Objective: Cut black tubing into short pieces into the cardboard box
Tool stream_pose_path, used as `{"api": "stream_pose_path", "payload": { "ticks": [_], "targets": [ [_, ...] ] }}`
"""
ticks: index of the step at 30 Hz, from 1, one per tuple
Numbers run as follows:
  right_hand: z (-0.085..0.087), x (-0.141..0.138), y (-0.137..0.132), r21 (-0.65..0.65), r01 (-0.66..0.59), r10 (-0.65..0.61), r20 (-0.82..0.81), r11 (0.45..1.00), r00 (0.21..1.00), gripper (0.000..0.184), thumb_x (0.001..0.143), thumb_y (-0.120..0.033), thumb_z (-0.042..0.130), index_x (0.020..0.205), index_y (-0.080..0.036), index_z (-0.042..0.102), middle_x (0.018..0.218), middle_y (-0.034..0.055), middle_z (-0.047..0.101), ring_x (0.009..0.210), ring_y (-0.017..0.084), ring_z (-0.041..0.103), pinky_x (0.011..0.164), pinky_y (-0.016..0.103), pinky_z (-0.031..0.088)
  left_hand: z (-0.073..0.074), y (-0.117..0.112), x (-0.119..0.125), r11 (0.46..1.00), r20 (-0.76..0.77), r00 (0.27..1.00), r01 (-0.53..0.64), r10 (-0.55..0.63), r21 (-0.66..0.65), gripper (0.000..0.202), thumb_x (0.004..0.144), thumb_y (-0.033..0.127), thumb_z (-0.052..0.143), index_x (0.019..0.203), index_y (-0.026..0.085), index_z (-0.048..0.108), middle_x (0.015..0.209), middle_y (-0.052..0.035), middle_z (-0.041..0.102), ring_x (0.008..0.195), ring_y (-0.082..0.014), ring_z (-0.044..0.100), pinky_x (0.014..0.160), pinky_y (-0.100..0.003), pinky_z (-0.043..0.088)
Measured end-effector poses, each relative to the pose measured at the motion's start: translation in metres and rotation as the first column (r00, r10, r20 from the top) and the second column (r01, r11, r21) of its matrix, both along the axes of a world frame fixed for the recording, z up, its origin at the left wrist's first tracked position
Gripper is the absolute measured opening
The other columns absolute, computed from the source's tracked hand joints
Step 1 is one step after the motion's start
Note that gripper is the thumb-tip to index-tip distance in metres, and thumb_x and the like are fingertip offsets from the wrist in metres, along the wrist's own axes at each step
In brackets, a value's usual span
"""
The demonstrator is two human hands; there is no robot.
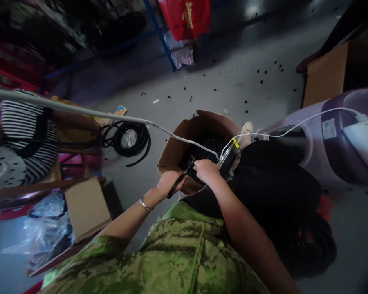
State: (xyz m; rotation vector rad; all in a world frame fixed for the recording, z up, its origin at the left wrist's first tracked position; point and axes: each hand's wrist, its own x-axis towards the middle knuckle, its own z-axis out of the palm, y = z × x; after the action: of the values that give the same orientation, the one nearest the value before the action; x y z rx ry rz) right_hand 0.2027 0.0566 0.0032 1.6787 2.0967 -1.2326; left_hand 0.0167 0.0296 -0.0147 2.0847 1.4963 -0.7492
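Our left hand (169, 180) grips scissors (175, 187) over the box's (173, 152) near-left edge; our right hand (207, 170) pinches, on what we cannot tell, beside the blades (190, 164), so a slip could nick it.

Black-handled scissors (183, 175) slant above small black pieces (211, 143) in an open brown carton (171, 153).

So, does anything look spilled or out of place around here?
Yes: small black pieces lie scattered across the grey floor, outside the open brown cardboard box, which holds similar-looking black bits. They may have strayed from it.
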Motion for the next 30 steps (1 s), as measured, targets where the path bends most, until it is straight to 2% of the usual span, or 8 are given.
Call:
{"api": "stream_pose_path", "payload": {
  "ticks": [6, 9, 12, 15, 19, 23, 26, 30],
  "targets": [
    [-0.004, -0.001, -0.001, -0.004, 0.031, -0.031, 0.015, 1.000, 0.999, 0.028, 0.102, -0.028, 0.046, 0.111, -0.022, 0.071, 0.117, 0.0097, 0.074, 0.113, 0.023, 0.068, 0.084, 0.028, 0.049, 0.000, -0.003, 0.004, 0.997, 0.033, 0.997, -0.069, 0.070, -0.030, 0.044, 0.100, 0.041, 0.038, 0.094, 0.015, 0.073, 0.100, -0.0179, 0.077, 0.097, -0.0301, 0.073, 0.081, -0.033, 0.052],
    [-0.003, -0.003, -0.002, 0.007, 0.039, -0.039, 0.005, 0.999, 0.999, 0.028, 0.101, -0.029, 0.046, 0.110, -0.022, 0.072, 0.116, 0.0092, 0.074, 0.112, 0.023, 0.068, 0.083, 0.029, 0.050, -0.002, 0.001, -0.001, 0.993, 0.164, 0.980, -0.105, 0.114, -0.062, 0.042, 0.099, 0.043, 0.041, 0.089, 0.016, 0.071, 0.093, -0.0143, 0.076, 0.091, -0.0269, 0.072, 0.078, -0.030, 0.051],
    [-0.002, -0.005, -0.002, 0.005, 0.005, -0.005, -0.016, 1.000, 1.000, 0.028, 0.100, -0.030, 0.048, 0.110, -0.023, 0.073, 0.117, 0.0087, 0.074, 0.113, 0.023, 0.068, 0.084, 0.029, 0.051, -0.005, 0.006, -0.007, 0.976, 0.331, 0.926, -0.130, 0.182, -0.174, 0.043, 0.098, 0.046, 0.040, 0.086, 0.017, 0.069, 0.089, -0.0094, 0.076, 0.086, -0.0235, 0.071, 0.076, -0.027, 0.050],
    [0.000, -0.007, -0.002, 0.010, -0.032, 0.033, -0.036, 0.999, 0.999, 0.028, 0.100, -0.029, 0.049, 0.110, -0.021, 0.074, 0.115, 0.0101, 0.074, 0.113, 0.023, 0.068, 0.086, 0.029, 0.051, -0.010, 0.010, -0.011, 0.952, 0.393, 0.886, -0.147, 0.248, -0.268, 0.042, 0.096, 0.048, 0.042, 0.087, 0.017, 0.068, 0.087, -0.0069, 0.076, 0.086, -0.0236, 0.070, 0.076, -0.027, 0.050],
    [0.002, -0.008, -0.003, 0.006, -0.067, 0.067, -0.048, 0.998, 0.997, 0.029, 0.098, -0.026, 0.050, 0.111, -0.019, 0.075, 0.116, 0.0115, 0.074, 0.113, 0.025, 0.068, 0.085, 0.030, 0.051, -0.012, 0.008, -0.012, 0.945, 0.360, 0.898, -0.148, 0.251, -0.291, 0.040, 0.096, 0.046, 0.043, 0.087, 0.016, 0.068, 0.085, -0.0064, 0.076, 0.082, -0.0230, 0.070, 0.073, -0.026, 0.049],
    [0.002, -0.009, -0.004, 0.010, -0.076, 0.076, -0.040, 0.997, 0.996, 0.028, 0.096, -0.022, 0.051, 0.111, -0.016, 0.074, 0.115, 0.0131, 0.075, 0.112, 0.026, 0.069, 0.085, 0.031, 0.052, -0.004, 0.004, -0.009, 0.960, 0.324, 0.929, -0.092, 0.177, -0.263, 0.040, 0.098, 0.041, 0.040, 0.084, 0.017, 0.068, 0.081, -0.0076, 0.074, 0.077, -0.0210, 0.070, 0.068, -0.024, 0.047],
    [0.000, -0.007, -0.004, 0.031, -0.059, 0.060, -0.047, 0.998, 0.997, 0.028, 0.096, -0.023, 0.051, 0.111, -0.017, 0.075, 0.113, 0.0134, 0.075, 0.110, 0.025, 0.069, 0.085, 0.031, 0.052, 0.005, 0.003, -0.002, 0.976, 0.242, 0.961, -0.084, 0.133, -0.202, 0.040, 0.098, 0.039, 0.041, 0.080, 0.017, 0.069, 0.082, -0.0095, 0.075, 0.080, -0.0220, 0.071, 0.069, -0.025, 0.046],
    [-0.003, -0.005, -0.002, 0.049, -0.034, 0.037, -0.058, 0.998, 0.998, 0.028, 0.098, -0.026, 0.050, 0.109, -0.019, 0.076, 0.112, 0.0121, 0.075, 0.111, 0.024, 0.069, 0.086, 0.029, 0.051, 0.012, 0.002, 0.006, 0.987, 0.098, 0.986, -0.127, 0.137, -0.104, 0.042, 0.098, 0.039, 0.042, 0.077, 0.017, 0.070, 0.085, -0.0130, 0.076, 0.084, -0.0242, 0.071, 0.068, -0.027, 0.042]
  ]
}}
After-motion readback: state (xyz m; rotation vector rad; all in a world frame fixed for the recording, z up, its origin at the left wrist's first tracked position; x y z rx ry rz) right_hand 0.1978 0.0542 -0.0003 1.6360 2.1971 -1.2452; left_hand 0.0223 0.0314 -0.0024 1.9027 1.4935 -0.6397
